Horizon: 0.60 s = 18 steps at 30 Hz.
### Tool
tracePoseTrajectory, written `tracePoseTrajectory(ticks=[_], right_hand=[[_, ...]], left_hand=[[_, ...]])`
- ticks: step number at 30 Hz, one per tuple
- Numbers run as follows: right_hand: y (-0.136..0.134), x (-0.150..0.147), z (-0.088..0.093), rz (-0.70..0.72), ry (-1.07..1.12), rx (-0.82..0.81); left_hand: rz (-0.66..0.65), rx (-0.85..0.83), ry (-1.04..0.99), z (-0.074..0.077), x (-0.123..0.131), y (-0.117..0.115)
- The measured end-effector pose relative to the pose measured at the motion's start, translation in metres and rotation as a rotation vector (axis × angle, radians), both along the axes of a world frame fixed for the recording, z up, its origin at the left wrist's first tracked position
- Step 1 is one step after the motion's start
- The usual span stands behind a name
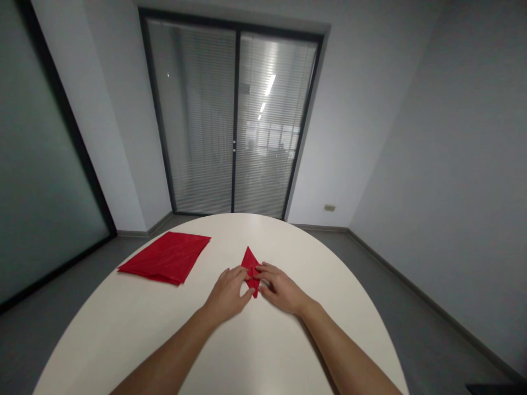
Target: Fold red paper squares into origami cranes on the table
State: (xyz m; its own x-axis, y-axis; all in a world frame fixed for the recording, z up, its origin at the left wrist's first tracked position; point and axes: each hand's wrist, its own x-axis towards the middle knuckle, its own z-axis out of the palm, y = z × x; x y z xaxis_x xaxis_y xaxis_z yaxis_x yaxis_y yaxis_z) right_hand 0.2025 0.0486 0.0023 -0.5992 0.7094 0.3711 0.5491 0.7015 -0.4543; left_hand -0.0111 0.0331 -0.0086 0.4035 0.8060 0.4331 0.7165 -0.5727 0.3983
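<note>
A small piece of folded red paper (248,258) lies on the table in front of me, long and diamond-shaped, with one point facing away and one towards me. My left hand (229,289) holds its left side, fingertips on the paper and thumb by the near point. From the right, my right hand (284,289) has its fingers curled onto the paper's other edge, with the thumb close below. Fingers of both hands hide the sides of the folded paper, and the finer folds between them are too small to make out.
A stack of flat red paper sheets (168,258) lies at the table's left. The round white table (242,356) has a curved edge on both sides. Beyond it stand a glass door (197,126) with blinds and pale walls (370,109).
</note>
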Motion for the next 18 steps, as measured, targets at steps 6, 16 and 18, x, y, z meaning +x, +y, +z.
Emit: tracePoseTrajectory(ticks=[6,16,18], right_hand=[[-0.0007,0.0020,-0.0037,-0.058,-0.059,-0.018],[0.0006,-0.0016,-0.0060,-0.097,-0.064,0.075],[0.0004,-0.0029,-0.0059,-0.109,-0.047,0.079]], left_hand=[[-0.027,-0.037,0.015,-0.0062,-0.0018,-0.0002],[-0.006,-0.126,0.196,-0.0063,-0.0010,-0.0008],[-0.007,-0.131,0.221,-0.0065,-0.0012,-0.0008]])
